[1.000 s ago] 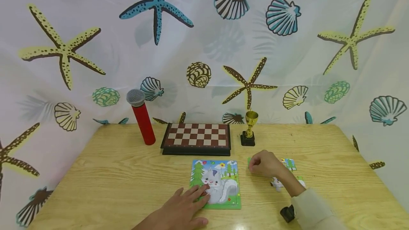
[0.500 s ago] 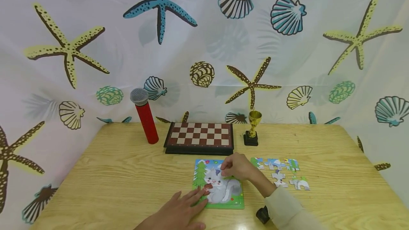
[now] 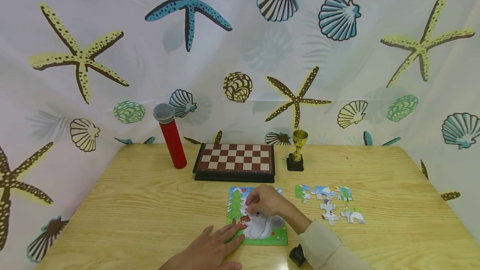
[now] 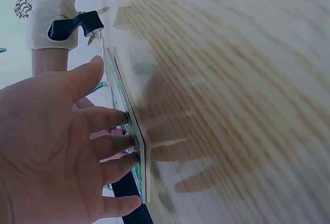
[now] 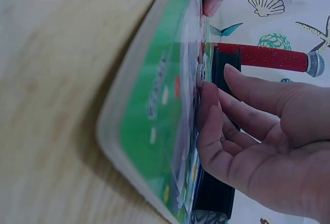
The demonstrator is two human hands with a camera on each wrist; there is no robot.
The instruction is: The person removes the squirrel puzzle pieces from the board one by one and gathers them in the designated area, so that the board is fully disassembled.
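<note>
A square picture puzzle board (image 3: pixel 277 238) with a grey squirrel, trees and a green lower border lies on the table in front of me. My left hand (image 3: pixel 211 245) rests at its lower left corner with fingers spread; in the left wrist view the fingertips (image 4: pixel 131 157) touch its edge. Over the squirrel's face is my right hand (image 3: pixel 265 201). In the right wrist view its bent fingers (image 5: pixel 209 105) meet the board's surface while the thumb stands apart, and no piece shows between them. Several loose jigsaw pieces (image 3: pixel 328 211) lie to the right of the board.
Behind the board stands a folded chessboard (image 3: pixel 234 161). A red microphone (image 3: pixel 173 143) is upright to its left, a small gold trophy cup (image 3: pixel 298 145) to its right. A patterned curtain (image 3: pixel 210 70) closes off the table's back. The right wrist carries a black device (image 3: pixel 297 255).
My right hand has moved left from the loose pieces onto the board, ending over the squirrel's face. The loose pieces are uncovered now. My left hand has stayed at the board's corner.
</note>
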